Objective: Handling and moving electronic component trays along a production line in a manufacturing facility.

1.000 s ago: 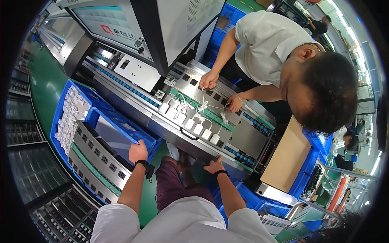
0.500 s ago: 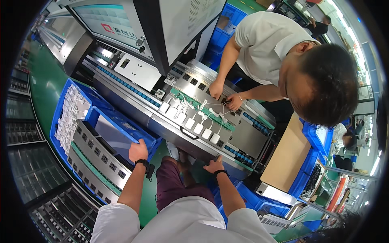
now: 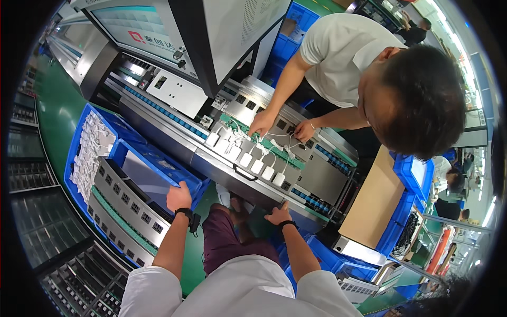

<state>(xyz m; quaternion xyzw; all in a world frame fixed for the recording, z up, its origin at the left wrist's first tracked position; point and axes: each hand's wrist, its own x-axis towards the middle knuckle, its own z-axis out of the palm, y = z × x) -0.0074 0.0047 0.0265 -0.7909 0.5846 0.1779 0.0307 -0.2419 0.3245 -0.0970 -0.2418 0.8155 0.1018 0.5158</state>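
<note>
Smooth steel conveyor (image 3: pixel 222 171) meets right fingers (image 3: pixel 285 205), grip unclear; left fingers (image 3: pixel 182 186) clasp blue plastic bin (image 3: pixel 197 186).

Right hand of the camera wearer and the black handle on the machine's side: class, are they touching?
Apart. The head view shows part of the machine's metal side plainly visible between the right hand and the black handle.

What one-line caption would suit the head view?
Left hand at a blue bin, right hand at a metal machine; opposite, a co-worker's hands near corded white adapters.
</note>
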